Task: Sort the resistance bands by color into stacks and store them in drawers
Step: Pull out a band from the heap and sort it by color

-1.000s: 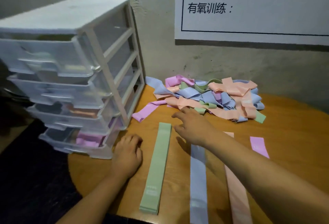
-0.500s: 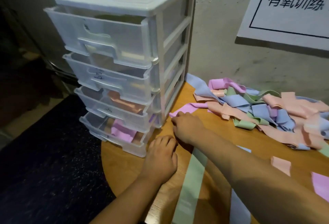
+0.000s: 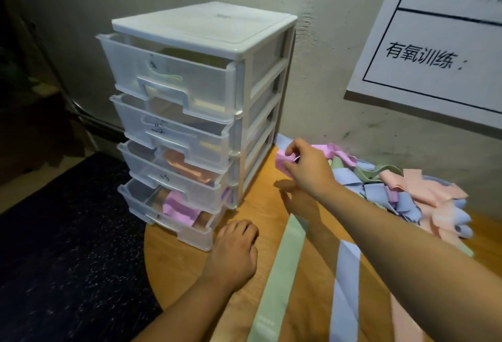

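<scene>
Wooden table under a rough grey wall — drawer unit at its edge.
My right hand pinches a pink band beside the pile; my left hand rests on the wood, fingers loosely curled.

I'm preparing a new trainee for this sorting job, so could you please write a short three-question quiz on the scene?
1. Which colour is the band the right hand pinches? A green, B pink, C blue.
2. True or false: the bottom drawer holds pink bands.
3. Fill in: the left hand rests on the ____.
Key: 1 B; 2 true; 3 table.
</scene>
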